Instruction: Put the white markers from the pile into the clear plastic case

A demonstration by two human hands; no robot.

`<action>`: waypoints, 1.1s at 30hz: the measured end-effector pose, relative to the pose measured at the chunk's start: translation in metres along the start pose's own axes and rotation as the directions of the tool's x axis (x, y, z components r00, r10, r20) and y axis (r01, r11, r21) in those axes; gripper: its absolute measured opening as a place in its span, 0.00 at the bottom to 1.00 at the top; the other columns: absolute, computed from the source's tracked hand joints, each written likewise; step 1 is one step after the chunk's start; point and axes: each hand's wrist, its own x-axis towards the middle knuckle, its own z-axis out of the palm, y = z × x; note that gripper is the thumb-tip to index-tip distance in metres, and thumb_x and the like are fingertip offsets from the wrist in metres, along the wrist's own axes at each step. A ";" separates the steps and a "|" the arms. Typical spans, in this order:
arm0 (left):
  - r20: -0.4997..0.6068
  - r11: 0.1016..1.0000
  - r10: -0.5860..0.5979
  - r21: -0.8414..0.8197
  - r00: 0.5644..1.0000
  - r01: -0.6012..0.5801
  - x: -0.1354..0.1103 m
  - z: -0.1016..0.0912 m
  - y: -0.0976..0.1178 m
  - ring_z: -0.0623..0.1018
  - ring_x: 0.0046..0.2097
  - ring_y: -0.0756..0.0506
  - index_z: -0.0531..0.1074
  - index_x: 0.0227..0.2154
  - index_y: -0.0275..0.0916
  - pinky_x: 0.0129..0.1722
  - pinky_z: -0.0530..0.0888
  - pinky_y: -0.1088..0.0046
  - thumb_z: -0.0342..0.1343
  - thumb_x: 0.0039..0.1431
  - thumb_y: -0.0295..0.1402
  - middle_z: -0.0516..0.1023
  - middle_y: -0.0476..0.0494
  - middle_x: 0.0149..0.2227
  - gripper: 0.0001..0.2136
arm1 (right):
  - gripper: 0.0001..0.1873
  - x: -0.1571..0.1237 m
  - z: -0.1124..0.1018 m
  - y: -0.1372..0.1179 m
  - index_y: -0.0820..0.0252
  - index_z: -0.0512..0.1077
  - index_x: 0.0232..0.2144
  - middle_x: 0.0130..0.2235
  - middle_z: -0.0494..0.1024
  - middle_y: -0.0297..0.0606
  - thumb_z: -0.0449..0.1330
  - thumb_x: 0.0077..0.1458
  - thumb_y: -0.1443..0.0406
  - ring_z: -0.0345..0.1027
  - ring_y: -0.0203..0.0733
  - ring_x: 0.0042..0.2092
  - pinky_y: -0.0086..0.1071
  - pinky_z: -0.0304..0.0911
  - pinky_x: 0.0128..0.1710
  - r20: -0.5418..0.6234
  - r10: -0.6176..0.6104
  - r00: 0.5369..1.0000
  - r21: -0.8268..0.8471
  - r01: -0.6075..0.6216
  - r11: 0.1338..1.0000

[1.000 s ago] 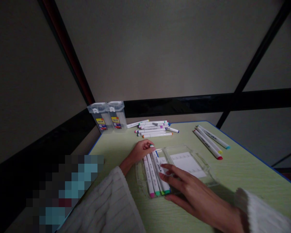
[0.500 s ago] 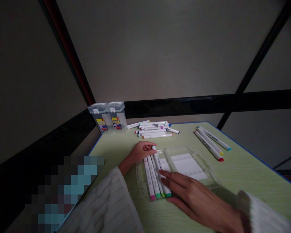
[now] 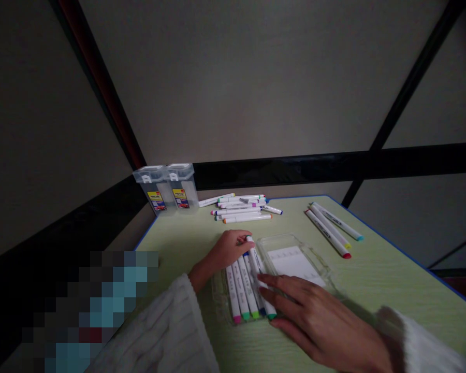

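Note:
An open clear plastic marker case (image 3: 220, 305) lies on the table, with several white markers side by side in its left half. Pink, green, lime and dark blue ends face me. Over the right edge of this row lies a green-ended marker (image 3: 257, 257), slanting toward me. My left hand (image 3: 230, 249) pinches its far end between thumb and fingers. My right hand (image 3: 308, 313) has its fingertips on the near part of the same marker, with the thumb by the green end. The case's other half (image 3: 297, 261), holding a white printed card, is partly behind my right hand.
A loose pile of markers (image 3: 243, 211) lies at the back of the light green table (image 3: 373, 290). Two lidded clear boxes (image 3: 182, 191) stand at the back left. Three more markers (image 3: 328, 233) lie at the right. A wall (image 3: 272, 103) rises behind the table.
The green-ended marker has shifted right relative to the row, and a dark blue-ended marker now shows beside it. Both hands keep their hold. The whole view has shifted slightly.

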 end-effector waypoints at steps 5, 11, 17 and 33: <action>-0.081 0.997 -0.066 -0.037 0.994 0.063 0.000 0.005 -0.005 0.73 0.30 0.48 0.72 0.38 0.30 0.31 0.68 0.75 0.54 0.45 0.33 0.75 0.42 0.29 0.16 | 0.21 -0.002 0.003 0.008 0.65 0.62 0.51 0.53 0.64 0.44 0.50 0.55 0.65 0.59 0.43 0.51 0.36 0.58 0.50 0.042 0.043 0.998 0.064 -0.046 0.997; -0.054 0.989 -0.094 -0.117 0.994 0.088 0.001 0.005 -0.011 0.72 0.28 0.49 0.70 0.40 0.30 0.28 0.68 0.75 0.54 0.45 0.32 0.75 0.44 0.26 0.17 | 0.24 -0.005 0.007 0.013 0.62 0.61 0.52 0.54 0.63 0.42 0.53 0.53 0.61 0.57 0.43 0.53 0.37 0.55 0.52 0.014 0.071 0.997 0.141 -0.072 0.987; -0.058 0.985 -0.106 -0.144 0.993 0.096 0.000 0.004 -0.009 0.72 0.26 0.50 0.71 0.38 0.31 0.26 0.67 0.76 0.54 0.45 0.31 0.74 0.46 0.24 0.16 | 0.24 -0.008 0.008 0.014 0.59 0.57 0.54 0.56 0.60 0.39 0.52 0.54 0.66 0.55 0.40 0.55 0.35 0.54 0.53 0.030 0.057 0.998 0.183 -0.062 0.981; 0.049 0.912 -0.235 -0.335 0.971 0.238 -0.003 -0.021 -0.007 0.71 0.26 0.52 0.71 0.27 0.32 0.28 0.66 0.77 0.60 0.33 0.28 0.73 0.49 0.23 0.12 | 0.23 0.011 0.005 -0.012 0.62 0.60 0.53 0.54 0.62 0.40 0.53 0.53 0.65 0.59 0.45 0.52 0.41 0.55 0.51 0.062 0.040 0.997 0.049 -0.043 0.998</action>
